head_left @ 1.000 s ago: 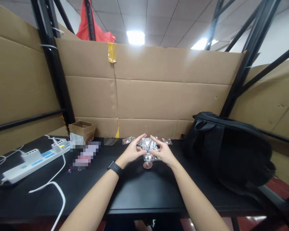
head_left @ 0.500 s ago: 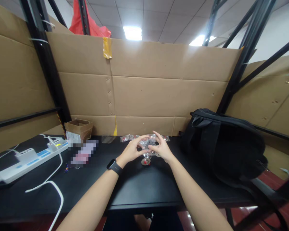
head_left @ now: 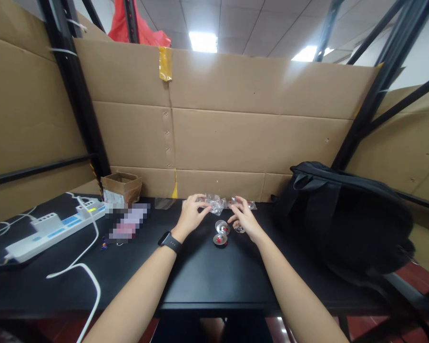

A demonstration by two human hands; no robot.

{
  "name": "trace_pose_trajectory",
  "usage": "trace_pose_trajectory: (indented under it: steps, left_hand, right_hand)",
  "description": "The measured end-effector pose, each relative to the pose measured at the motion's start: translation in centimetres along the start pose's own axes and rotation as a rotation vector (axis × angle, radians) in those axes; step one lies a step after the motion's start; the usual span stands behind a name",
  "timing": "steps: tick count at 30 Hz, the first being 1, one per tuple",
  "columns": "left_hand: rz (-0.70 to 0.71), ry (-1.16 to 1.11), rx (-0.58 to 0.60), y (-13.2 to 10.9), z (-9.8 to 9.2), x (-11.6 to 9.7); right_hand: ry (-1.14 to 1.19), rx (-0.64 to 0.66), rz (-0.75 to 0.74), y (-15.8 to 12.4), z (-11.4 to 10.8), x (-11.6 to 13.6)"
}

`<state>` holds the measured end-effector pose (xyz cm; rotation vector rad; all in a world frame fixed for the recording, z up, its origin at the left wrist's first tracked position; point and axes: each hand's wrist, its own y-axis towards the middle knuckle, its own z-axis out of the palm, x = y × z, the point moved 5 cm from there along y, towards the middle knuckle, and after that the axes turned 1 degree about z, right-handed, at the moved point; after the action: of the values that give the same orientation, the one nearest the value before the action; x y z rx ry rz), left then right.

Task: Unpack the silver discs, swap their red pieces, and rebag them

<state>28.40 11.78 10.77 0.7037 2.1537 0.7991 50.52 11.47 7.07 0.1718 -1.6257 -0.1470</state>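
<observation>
My left hand has its thumb and fingertips closed at the edge of a crumpled clear plastic bag. My right hand is open, its bent fingers apart. Just below those fingers lies a shiny round piece, partly covered by the hand. Between my hands, two small round metal discs with red centres rest on the black table: a rear disc and a front disc, close together. Behind my right fingers is another clear packet with something red in it.
A black bag fills the right side. On the left are a white power strip, a white cable, a small open cardboard box and a blurred-out item. Cardboard walls stand behind the table.
My hands have moved apart, the right one away from the plastic. A second metal disc now shows on the table beside the first, and a shiny piece under my right hand. The view has shifted slightly.
</observation>
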Motion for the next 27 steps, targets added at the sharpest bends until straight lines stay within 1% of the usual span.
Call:
trace_pose_trajectory:
  steps: [4,7,9,12,14,17,22,27]
  left_hand:
    - [-0.074,0.262,-0.172,0.1,-2.5,2.0]
    - [-0.187,0.426,-0.248,-0.1,-4.9,4.7]
    - [-0.328,0.54,-0.249,-0.5,-6.4,7.4]
    - [-0.483,0.607,-0.155,-1.4,-7.6,11.3]
    - [-0.545,0.589,-0.113,-2.0,-7.7,13.2]
    - [-0.593,0.593,-0.097,-2.9,-7.3,14.7]
    - [-0.591,0.679,-0.022,-3.5,-5.9,15.4]
    - [-0.617,0.806,0.061,-3.6,-5.3,15.6]
  right_hand:
    - [-0.026,-0.04,0.006,0.2,-0.2,-0.4]
    - [-0.047,-0.033,0.005,0.3,-0.2,-0.6]
    - [-0.057,-0.035,-0.002,0.3,-0.3,-0.6]
    - [-0.06,-0.029,-0.01,0.1,-0.3,-0.5]
    - [-0.071,0.001,-0.008,-0.1,-0.2,-0.3]
    - [-0.106,0.065,0.002,-0.5,0.1,0.0]
    - [-0.153,0.111,0.003,-1.1,0.4,0.6]
    - [-0.167,0.15,-0.017,-1.1,0.6,0.6]
